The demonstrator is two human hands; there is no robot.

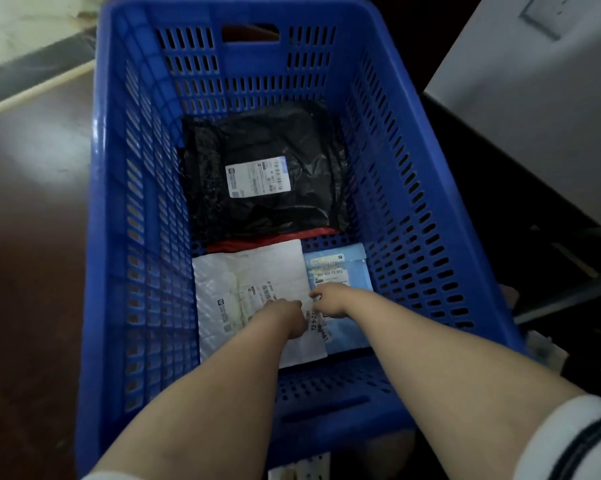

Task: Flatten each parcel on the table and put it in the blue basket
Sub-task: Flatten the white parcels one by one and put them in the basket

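Inspector: Head view, nearest item first. Report.

Operator: White sleeve [576, 441] with a dark stripe, near right corner. Both bare forearms reach over the near rim and down into the blue basket [98, 237].

Inspector: Hand positions?

Operator: Left hand [287, 318] rests on the right part of the white parcel [250, 271]. Right hand [330, 301] sits just beside it, at that parcel's right edge and above the light-blue parcel [340, 268].

Inspector: Finger state?

Operator: Left: the back of the hand faces the camera and the fingers are hidden beneath it, so I cannot tell. Right: the fingers curl down toward the white parcel's edge. Whether they pinch it, I cannot tell.

Inspector: Parcel locations?

Operator: All lie on the basket floor.
- White parcel: near left, label up, overlapping the left edge of the light-blue parcel at near right.
- Black parcel [268, 133]: far half, white label [257, 176] up.
- Red parcel [271, 239]: only a strip shows, between the black and white parcels.

Inspector: Obstructions?

Operator: The left forearm covers the near right part of the white parcel and part of its label. The right wrist covers the middle of the light-blue parcel.

Inspector: Surroundings?

Operator: Brown surface [32, 202] left of the basket. Pale flat surface [552, 116] at far right, with a dark area below it.
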